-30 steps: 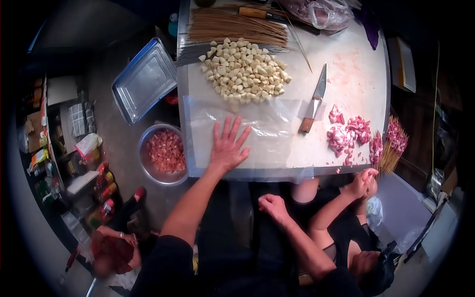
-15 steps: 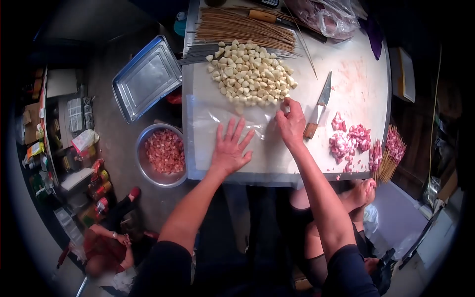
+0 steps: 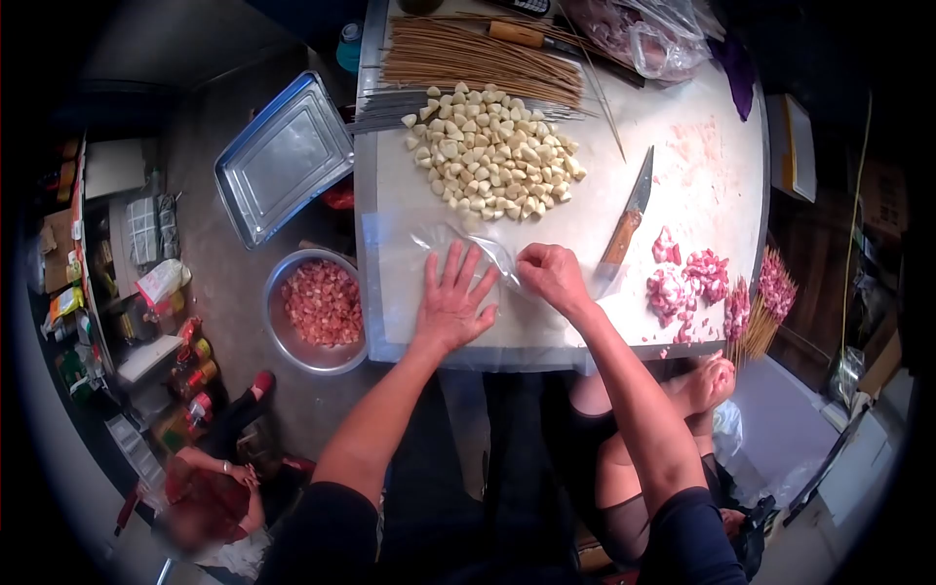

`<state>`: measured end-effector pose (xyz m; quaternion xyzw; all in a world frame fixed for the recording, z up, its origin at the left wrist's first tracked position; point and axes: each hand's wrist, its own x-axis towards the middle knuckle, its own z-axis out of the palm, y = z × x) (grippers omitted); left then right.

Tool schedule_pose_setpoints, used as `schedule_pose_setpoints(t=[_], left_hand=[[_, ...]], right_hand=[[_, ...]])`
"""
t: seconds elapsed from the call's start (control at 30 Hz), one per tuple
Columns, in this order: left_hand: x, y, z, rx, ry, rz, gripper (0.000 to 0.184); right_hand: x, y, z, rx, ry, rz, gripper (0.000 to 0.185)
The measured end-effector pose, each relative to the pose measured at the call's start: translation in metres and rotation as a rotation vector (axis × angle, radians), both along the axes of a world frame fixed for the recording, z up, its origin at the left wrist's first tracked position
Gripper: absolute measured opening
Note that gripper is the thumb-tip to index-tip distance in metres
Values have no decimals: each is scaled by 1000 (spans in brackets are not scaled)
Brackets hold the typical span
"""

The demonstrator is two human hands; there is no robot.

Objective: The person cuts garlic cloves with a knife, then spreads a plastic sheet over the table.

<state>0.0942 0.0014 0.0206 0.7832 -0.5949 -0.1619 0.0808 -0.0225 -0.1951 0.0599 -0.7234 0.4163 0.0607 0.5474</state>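
Observation:
My left hand [image 3: 453,300] lies flat with fingers spread on a clear plastic sheet [image 3: 495,252] on the white table. Just right of it, my right hand [image 3: 554,279] is closed in a pinch on the sheet's edge, which rises in a fold between the hands. Whether this is a bag or a single film I cannot tell. Beyond both hands lies a heap of pale pieces [image 3: 492,151] that look like peeled garlic cloves. A knife [image 3: 630,216] with a wooden handle rests to the right of my right hand.
Wooden skewers [image 3: 478,60] and metal skewers [image 3: 385,110] lie at the back. Raw meat pieces [image 3: 673,292] and loaded skewers [image 3: 765,307] are at the right. A metal bowl [image 3: 283,346] of diced meat and a tray [image 3: 283,161] stand left. Other people sit close by.
My right hand has moved left and toward me from the heap's near edge, drawing the plastic's edge with it and folding it. My left hand stays flat in place.

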Motion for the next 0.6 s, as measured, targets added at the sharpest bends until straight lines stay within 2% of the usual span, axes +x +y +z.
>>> schedule_pose_setpoints(t=[0.13, 0.2, 0.33, 0.4, 0.43, 0.5, 0.6], left_hand=[[0, 0, -1, 0, -17, 3, 72], [-1, 1, -2, -4, -9, 3, 70], [-2, 1, -5, -37, -7, 15, 68], [-2, 1, -5, -33, -20, 10, 65], [-1, 0, -4, -32, -21, 13, 65], [-1, 1, -2, 29, 12, 6, 62], [0, 0, 0, -6, -9, 14, 60]], right_hand=[[20, -3, 2, -153, 53, 150, 21], [31, -3, -3, -364, -112, 159, 20], [51, -7, -8, -259, -220, 150, 20], [57, -11, -8, 315, -94, 12, 23], [60, -13, -9, 315, -94, 15, 23], [62, -16, -9, 513, -118, -13, 27], [64, -18, -6, 651, -132, -95, 29]])
